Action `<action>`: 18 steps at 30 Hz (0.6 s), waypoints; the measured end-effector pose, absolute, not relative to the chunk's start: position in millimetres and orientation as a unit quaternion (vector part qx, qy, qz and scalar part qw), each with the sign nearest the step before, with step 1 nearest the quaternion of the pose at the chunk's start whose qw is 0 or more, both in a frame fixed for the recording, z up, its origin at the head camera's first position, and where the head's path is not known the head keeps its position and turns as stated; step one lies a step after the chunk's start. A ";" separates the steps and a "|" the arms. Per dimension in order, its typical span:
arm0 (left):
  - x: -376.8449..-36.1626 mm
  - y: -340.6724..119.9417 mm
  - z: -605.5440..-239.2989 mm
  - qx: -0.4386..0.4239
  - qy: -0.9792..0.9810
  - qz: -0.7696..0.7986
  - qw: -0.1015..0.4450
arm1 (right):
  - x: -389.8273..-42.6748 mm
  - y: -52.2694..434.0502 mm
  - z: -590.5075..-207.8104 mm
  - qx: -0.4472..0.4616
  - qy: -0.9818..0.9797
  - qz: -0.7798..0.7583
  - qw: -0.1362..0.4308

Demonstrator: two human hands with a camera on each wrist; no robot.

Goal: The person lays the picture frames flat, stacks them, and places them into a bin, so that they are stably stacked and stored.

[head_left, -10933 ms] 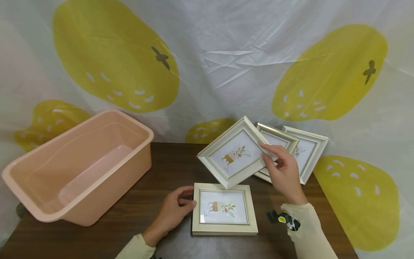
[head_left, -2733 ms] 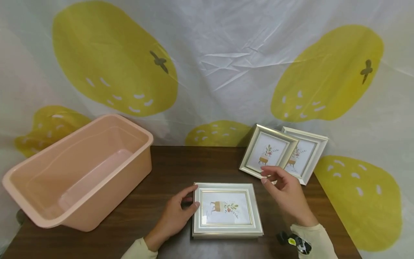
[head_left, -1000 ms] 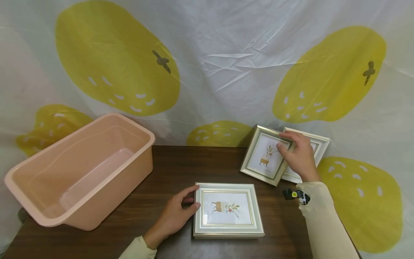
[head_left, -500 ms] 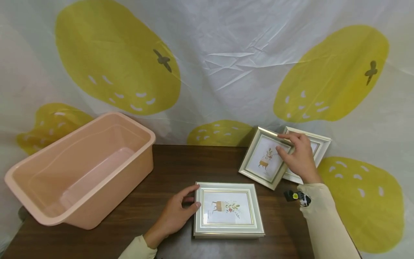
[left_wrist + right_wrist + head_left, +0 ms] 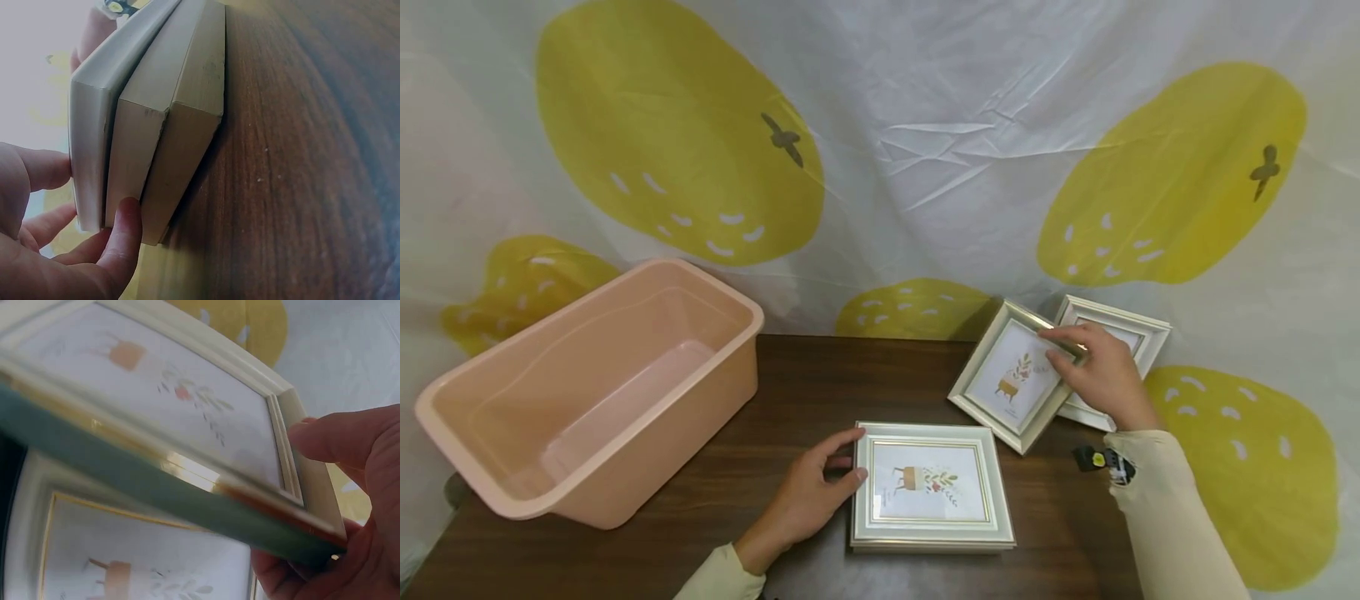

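In the head view, my left hand rests against the left side of a stack of picture frames. The left wrist view shows three layers, with the thumb touching the stack's side edge. My right hand pinches the top right part of a gold-silver picture frame, which tilts left over the table. In the right wrist view, the thumb is on the front border of that frame and the other fingers go behind it. A white picture frame leans on the backdrop behind, partly hidden by the hand.
A pink plastic tub stands at the left of the dark wooden table. A pale cloth backdrop with yellow fruit shapes hangs right behind the table. The right wrist wears a dark strap device.
Earlier my right hand held a white frame, which then lay on the stack. It then reached the gold-silver frame, pinched it and drew it forward and left. The left hand stayed by the stack.
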State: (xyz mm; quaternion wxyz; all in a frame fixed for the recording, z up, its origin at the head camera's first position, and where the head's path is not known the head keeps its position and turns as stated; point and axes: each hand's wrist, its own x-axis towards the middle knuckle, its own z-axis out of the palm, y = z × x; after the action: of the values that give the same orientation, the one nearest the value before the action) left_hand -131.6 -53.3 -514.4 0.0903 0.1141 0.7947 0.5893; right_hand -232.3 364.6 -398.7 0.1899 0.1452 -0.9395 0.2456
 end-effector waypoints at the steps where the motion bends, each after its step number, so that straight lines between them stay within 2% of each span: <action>1: -131.7 -53.3 -514.7 0.115 0.795 0.589 0.090 | -231.1 364.9 -397.2 0.142 -0.941 0.247 0.182; 11: -131.2 -53.2 -513.6 0.117 0.795 0.588 0.091 | -220.1 365.6 -387.7 0.133 -0.955 0.251 0.080; 18: -130.4 -53.4 -512.2 0.118 0.794 0.590 0.086 | -215.9 363.3 -398.3 0.165 -0.944 0.251 0.140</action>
State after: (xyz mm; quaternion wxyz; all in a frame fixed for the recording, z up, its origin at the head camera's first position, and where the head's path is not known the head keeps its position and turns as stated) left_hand -130.4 -53.4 -512.2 0.0865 0.1181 0.7941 0.5899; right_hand -215.9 363.3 -398.3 0.1399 0.1654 -0.9435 0.2508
